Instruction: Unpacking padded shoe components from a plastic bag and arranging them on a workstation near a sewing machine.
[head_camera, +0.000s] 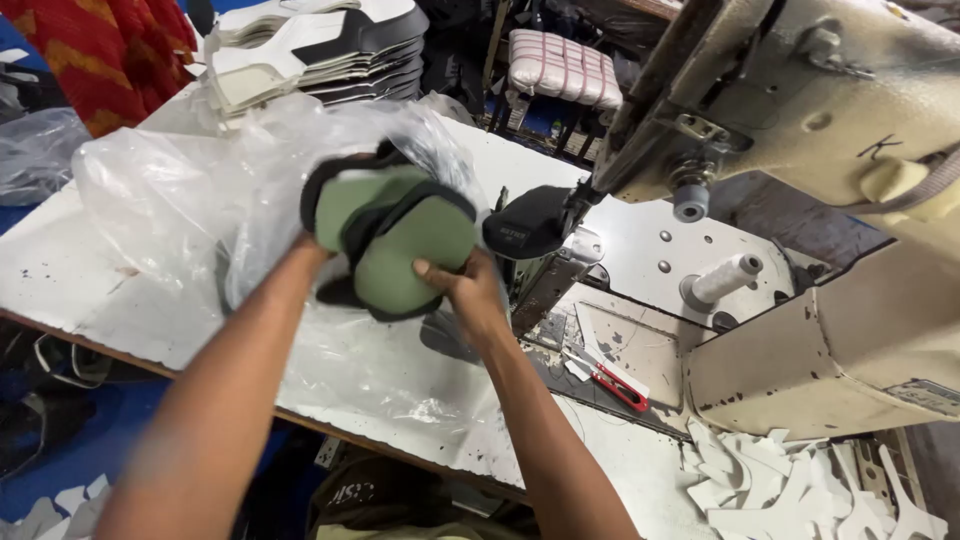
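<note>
We see both hands raised over the white worktable (80, 290), closed on a small bundle of green shoe pieces (395, 235) with black edging. The right hand (462, 288) grips the bundle from its lower right side: the thumb lies flat across the green face of the nearest piece and the other fingers curl behind it, out of sight. The left hand (312, 245) is mostly hidden behind the bundle's left edge; we can tell only that it meets the pieces there and seems to be clasped on them from behind, and how far its fingers are bent we cannot tell. The green pieces overlap one another, fanned slightly, the front one rounded and tilted toward us. They sit between the two hands, held above a crumpled clear plastic bag (200, 190) that spreads over the table beneath and behind them. Just to the right of the bundle, a black shoe piece (525, 225) rests at the needle area of the beige sewing machine (800, 110), near the right hand but apart from it. On the machine bed stands a white thread spool (725, 278), and red-handled snips (615, 383) lie lower down by the machine. A stack of white and black cut pieces (320, 50) sits at the far side of the table, and white scraps (800, 490) lie at the lower right.
</note>
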